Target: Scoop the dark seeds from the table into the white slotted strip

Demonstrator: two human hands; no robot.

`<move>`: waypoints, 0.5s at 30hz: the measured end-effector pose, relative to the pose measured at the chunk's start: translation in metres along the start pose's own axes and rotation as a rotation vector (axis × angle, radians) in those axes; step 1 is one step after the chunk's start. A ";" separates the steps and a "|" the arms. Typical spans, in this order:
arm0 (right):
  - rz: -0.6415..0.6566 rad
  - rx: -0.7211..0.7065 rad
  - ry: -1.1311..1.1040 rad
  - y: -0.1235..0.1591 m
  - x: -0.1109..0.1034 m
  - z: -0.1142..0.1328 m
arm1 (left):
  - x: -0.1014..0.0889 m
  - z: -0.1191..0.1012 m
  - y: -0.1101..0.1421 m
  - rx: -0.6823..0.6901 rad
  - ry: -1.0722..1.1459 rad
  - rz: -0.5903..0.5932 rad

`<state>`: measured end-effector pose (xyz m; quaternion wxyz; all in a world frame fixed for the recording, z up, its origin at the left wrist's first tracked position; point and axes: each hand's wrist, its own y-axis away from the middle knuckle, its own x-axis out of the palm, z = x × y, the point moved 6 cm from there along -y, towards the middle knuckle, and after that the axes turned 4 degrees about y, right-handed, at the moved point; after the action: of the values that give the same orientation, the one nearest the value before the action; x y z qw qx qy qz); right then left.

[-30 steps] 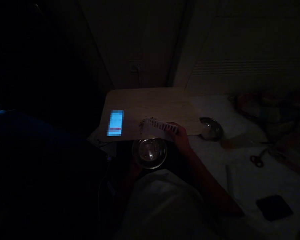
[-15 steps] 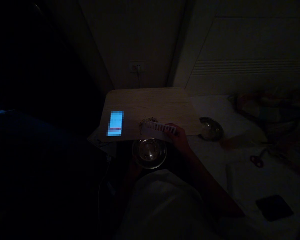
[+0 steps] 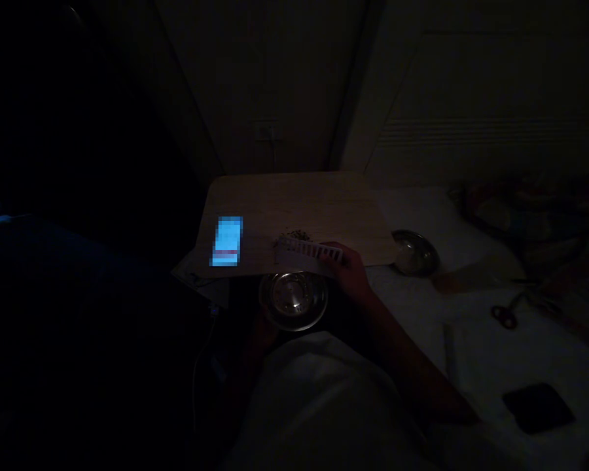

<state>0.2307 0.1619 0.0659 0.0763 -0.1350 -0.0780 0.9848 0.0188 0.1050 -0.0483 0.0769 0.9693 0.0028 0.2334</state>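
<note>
The room is very dark. My right hand [image 3: 351,273] is closed on a white card with printed bars [image 3: 308,254], held at the near edge of a small wooden table [image 3: 299,203], beside a little heap of dark crumbs [image 3: 294,235]. Just below that edge is a round steel bowl [image 3: 293,299]. My left hand [image 3: 264,330] is under the bowl's left side and seems to hold it; its fingers are hidden in shadow.
A lit phone [image 3: 226,241] lies on the table's left part. A second steel bowl [image 3: 415,252] rests on the white bedding at right, with scissors [image 3: 505,313] and a dark phone [image 3: 537,407] farther right. A cable [image 3: 201,356] hangs at left.
The white card has tipped lower and flatter against the table edge over the bowl. The bowl and my left hand have stayed put.
</note>
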 end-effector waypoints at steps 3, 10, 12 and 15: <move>0.009 -0.005 0.001 0.001 0.003 0.002 | -0.001 -0.003 -0.001 0.028 -0.035 -0.035; 0.048 -0.010 0.004 0.001 0.009 0.004 | -0.006 0.007 -0.001 0.013 0.017 -0.031; 0.049 -0.022 0.015 0.000 0.010 0.004 | -0.009 0.009 -0.001 0.021 0.016 -0.041; 0.062 -0.016 0.015 0.000 0.013 0.003 | -0.009 0.007 0.000 0.015 -0.037 -0.018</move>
<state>0.2176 0.1634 0.0655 0.0453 -0.1454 -0.0809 0.9850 0.0140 0.1038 -0.0580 0.0718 0.9740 0.0119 0.2147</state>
